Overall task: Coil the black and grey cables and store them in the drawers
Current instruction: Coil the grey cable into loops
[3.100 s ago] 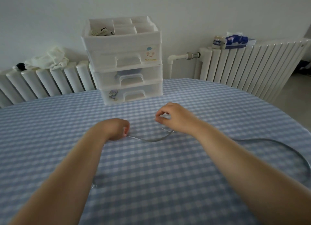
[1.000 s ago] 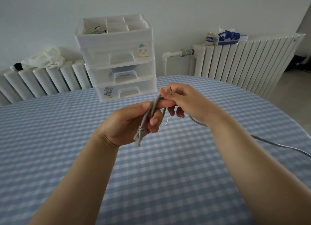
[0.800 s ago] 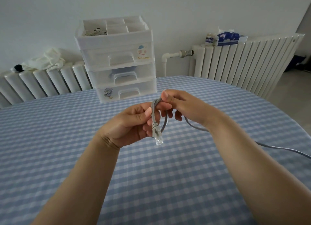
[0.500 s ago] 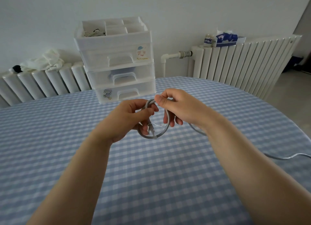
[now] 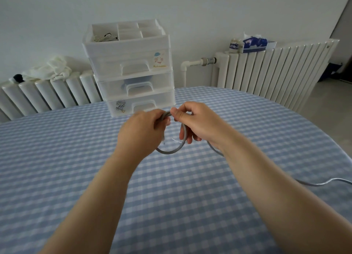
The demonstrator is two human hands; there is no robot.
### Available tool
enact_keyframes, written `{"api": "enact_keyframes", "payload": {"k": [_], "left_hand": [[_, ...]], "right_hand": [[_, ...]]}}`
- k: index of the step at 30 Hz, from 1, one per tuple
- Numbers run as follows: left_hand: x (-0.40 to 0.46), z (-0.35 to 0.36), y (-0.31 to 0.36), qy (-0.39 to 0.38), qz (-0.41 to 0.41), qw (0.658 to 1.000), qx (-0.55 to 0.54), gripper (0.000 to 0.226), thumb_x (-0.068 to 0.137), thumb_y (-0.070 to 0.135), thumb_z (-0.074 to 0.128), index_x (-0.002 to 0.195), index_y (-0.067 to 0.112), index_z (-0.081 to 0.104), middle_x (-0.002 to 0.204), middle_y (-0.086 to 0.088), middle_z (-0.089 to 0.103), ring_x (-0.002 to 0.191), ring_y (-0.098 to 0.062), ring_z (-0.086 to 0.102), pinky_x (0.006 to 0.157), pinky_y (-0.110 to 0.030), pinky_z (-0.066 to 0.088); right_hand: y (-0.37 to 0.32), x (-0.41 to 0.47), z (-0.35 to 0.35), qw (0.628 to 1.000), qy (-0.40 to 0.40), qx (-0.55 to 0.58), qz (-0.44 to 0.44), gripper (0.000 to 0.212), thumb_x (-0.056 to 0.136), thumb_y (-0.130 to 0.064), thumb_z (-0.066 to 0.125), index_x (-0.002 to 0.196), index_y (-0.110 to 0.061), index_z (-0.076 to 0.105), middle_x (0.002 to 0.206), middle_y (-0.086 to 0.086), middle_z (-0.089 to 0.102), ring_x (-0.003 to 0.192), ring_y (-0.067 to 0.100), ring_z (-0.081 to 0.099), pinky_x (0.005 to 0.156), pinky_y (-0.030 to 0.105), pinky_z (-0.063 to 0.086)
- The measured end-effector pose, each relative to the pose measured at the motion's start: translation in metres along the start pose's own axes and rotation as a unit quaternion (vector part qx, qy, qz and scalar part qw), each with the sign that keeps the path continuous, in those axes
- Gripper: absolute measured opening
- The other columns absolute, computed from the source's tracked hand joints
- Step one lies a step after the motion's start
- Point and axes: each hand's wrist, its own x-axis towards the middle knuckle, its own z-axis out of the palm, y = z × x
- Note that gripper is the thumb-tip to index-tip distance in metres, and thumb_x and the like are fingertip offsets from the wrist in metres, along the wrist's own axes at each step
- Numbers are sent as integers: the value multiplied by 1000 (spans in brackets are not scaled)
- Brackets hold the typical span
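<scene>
A grey cable (image 5: 170, 151) forms one small loop held in the air above the checked tablecloth. My left hand (image 5: 142, 134) grips the loop's top left, fingers curled round it. My right hand (image 5: 196, 123) pinches the cable at the loop's top, thumb on it. The rest of the cable passes under my right forearm and trails across the table to the right edge. The white drawer unit (image 5: 131, 78) stands at the far side of the table with three drawers, all closed. No black cable lies on the table.
The unit's open top tray (image 5: 125, 32) holds some thin cords in its left compartment. Radiators (image 5: 266, 71) line the wall behind the round table (image 5: 57, 158). A white cloth (image 5: 47, 68) lies on the left radiator, a tissue pack (image 5: 254, 44) on the right one.
Both hands lifted the grey cable's end off the table and bent it into a loop. The loop has widened a little and the trailing cable has drawn in from the right.
</scene>
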Motion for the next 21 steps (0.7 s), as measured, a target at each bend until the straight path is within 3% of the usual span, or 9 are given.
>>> {"api": "enact_keyframes", "payload": {"k": [2,3,5,8,10,13,17,21], "left_hand": [[3,-12,-3,-82,-35,975,-202,15,94,20,55,91,23,70,84,7,71,78,-6,66,68,-16,47],[2,-18,-4,-126,-59,924,-357,14,93,18,56,90,17,70,82,4,72,79,-7,67,74,-18,48],[0,-20,-7,-218,-68,777,-586,27,95,27,48,88,8,65,65,-3,62,64,-15,62,72,-30,54],[0,-6,-11,-349,-33,577,-738,45,98,41,30,96,6,59,62,2,51,60,-13,50,64,-29,51],[2,0,-10,-381,-25,498,-779,40,100,36,32,100,3,56,69,0,52,65,-14,50,67,-29,49],[4,1,-8,-356,-36,468,-808,33,100,29,34,95,5,55,68,-1,48,60,-13,46,61,-26,46],[10,-9,-16,-282,-64,439,-851,26,97,25,36,92,6,53,64,2,34,54,-9,28,48,-20,30],[7,-15,-14,-160,-126,540,-816,35,94,28,36,91,7,64,59,5,34,46,-5,22,37,-14,21]], "right_hand": [[2,0,-2,999,0,11,-38,27,96,-36,54,87,-12,62,49,-1,61,40,10,50,42,17,38],[1,0,-3,998,-6,25,-59,26,96,-34,55,86,-12,63,47,-2,58,40,10,48,42,17,38],[1,0,-6,994,-10,43,-95,24,95,-33,55,84,-12,63,46,-2,56,40,9,46,44,17,38],[1,2,-4,990,-8,55,-130,22,94,-31,56,79,-16,61,45,-2,55,41,10,45,44,17,37],[2,2,-4,989,-3,65,-135,21,93,-31,57,77,-18,61,46,-2,54,43,12,46,44,18,36],[4,3,-11,990,-16,71,-120,19,98,-29,53,86,-19,63,60,3,61,50,15,49,45,21,37],[12,8,-22,997,-11,-15,-80,14,102,-23,43,102,-20,57,83,1,68,58,16,57,52,27,46],[26,10,-17,975,45,-191,-108,10,103,-30,37,102,-29,47,76,1,60,58,23,54,56,46,52]]}}
